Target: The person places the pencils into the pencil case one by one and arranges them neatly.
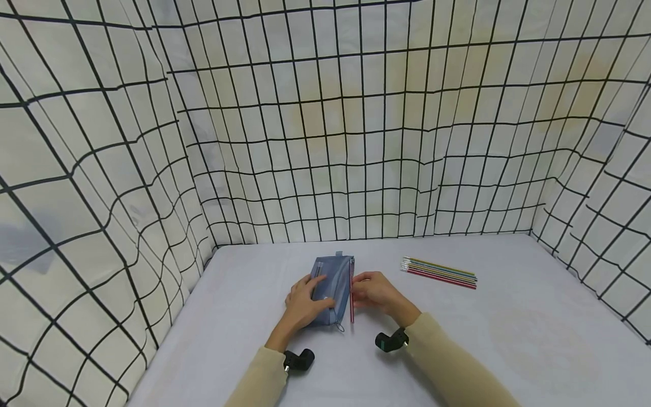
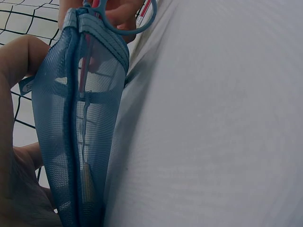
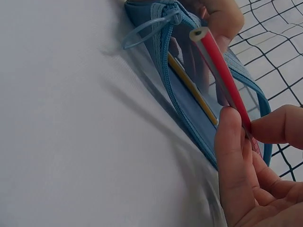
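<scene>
- White cloth (image 1: 519,339) spreads flat beneath both hands, and beyond them rises a pale backdrop (image 1: 376,130) crossed by black grid lines.
- Right hand (image 1: 375,289) now: thumb and fingers pinch a red pencil (image 3: 223,73), its blunt, flat end poking clear of the grip.
- That pencil runs lengthwise along the open side of the blue pencil case (image 1: 333,285); whether any of it sits inside, I cannot tell.
- Over to the left hand (image 1: 301,302), just across from that pinch: it grasps the case, thumb and one finger spread over the upper face.
- So the case sits between the two hands, see-through mesh showing, its zipper gaping towards the right hand.
- Look past the right fingers, into that gap: a yellow pencil (image 3: 193,89) lies within!
- Near the case's close end dangles a blue zip loop (image 2: 128,32), touched by neither grip.
- Out to the right of the right hand, well apart, rests a row of pencils (image 1: 439,272), yellow, blue and red among them, side by side.
</scene>
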The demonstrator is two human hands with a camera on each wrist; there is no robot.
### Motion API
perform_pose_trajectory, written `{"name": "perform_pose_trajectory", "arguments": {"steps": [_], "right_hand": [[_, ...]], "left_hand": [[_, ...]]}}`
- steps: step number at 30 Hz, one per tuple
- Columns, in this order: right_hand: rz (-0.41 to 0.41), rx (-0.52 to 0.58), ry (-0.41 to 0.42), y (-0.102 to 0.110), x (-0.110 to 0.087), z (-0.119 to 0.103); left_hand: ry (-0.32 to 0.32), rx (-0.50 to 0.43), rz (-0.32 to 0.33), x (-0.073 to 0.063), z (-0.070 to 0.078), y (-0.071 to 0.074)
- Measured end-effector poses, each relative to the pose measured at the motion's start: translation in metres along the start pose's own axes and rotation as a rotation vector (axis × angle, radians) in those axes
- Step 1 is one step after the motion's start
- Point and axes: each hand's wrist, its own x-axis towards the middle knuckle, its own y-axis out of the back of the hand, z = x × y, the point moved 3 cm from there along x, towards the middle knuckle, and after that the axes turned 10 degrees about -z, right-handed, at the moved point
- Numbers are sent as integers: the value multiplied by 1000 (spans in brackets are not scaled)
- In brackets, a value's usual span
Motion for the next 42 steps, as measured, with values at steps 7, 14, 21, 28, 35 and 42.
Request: {"name": "perform_pose_trajectory", "arguments": {"steps": [7,14,21,28,35,42], "right_hand": [[5,14,0,-5,8,-1],[19,0,-6,-12,13,-3],[55,12,-21,-16,18,-4],[65,4,-19,-19,21,-6],[70,-18,-26,-21,23,-5],[59,-64,10,-18,22,-3]], "left_hand": [[-2,5,0,2,0,0],[-3,5,2,2,0,-1],[3,1,0,1,0,0],[7,9,1,2,-1,-1],[2,12,3,2,0,-1],[7,16,9,2,-1,-1]]}}
